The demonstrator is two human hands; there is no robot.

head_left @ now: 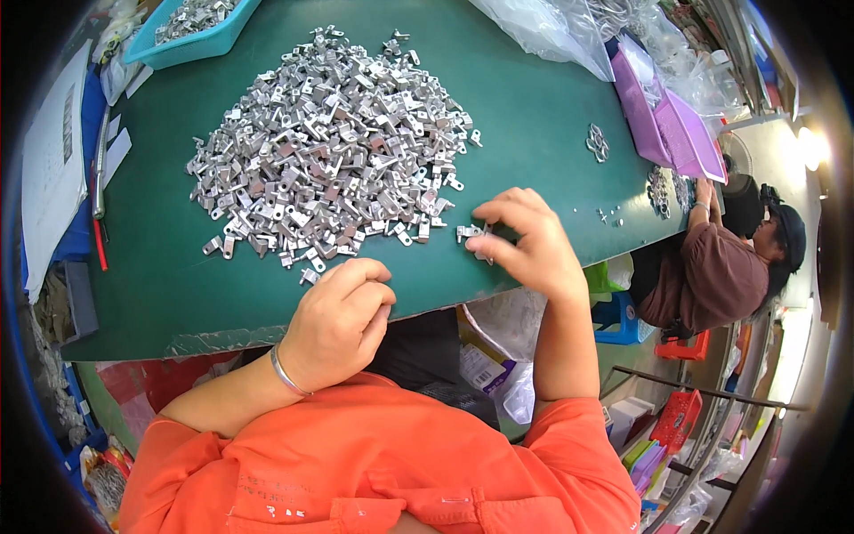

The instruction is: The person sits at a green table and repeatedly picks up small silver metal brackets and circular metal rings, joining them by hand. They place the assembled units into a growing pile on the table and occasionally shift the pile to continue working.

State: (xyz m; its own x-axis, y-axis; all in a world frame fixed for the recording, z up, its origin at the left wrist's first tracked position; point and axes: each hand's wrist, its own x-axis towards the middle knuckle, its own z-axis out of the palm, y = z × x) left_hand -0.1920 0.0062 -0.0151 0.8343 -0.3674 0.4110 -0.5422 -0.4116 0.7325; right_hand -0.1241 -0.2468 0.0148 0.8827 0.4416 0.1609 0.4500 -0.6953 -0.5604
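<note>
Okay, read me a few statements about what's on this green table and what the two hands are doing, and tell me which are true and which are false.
1. A big pile of small silver metal brackets lies on the green table. True.
2. The right hand pinches a small metal part at the table's near edge. True.
3. The left hand is spread flat on top of the pile. False: it is curled in a loose fist at the pile's near edge.
4. The teal bin at the far left is empty. False: it holds metal pieces.
5. The left wrist wears a thin silver bangle. True.
</note>
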